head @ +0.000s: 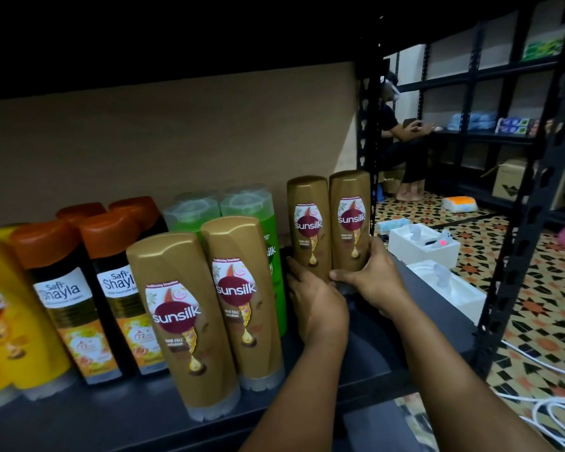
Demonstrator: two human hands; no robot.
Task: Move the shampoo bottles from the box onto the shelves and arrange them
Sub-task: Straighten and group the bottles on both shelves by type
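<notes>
— Where were the hands, and what did they have?

— Both reached onto the shelf [388, 370]. The left hand [317, 301] curled round the base of the left gold bottle [308, 223]; the right hand [369, 272] gripped the base of the right gold bottle [349, 220]. The two bottles stood upright, touching, caps down, directly beyond the hands, toward the shelf's right end.

— Which way did the next move seem to lie?

— Probably a push back or leftward, the long axis kept vertical. Either hand was equally close.

— Anything in the way?

— To the left, nearer the front edge, stood two more gold bottles [209, 314], and behind them green bottles [252, 216] just beside the held pair. Farther left were black bottles with orange caps [88, 288] and yellow bottles [4, 321]. The black upright post [369, 125] stood close on the right. The box wasn't visible.
</notes>
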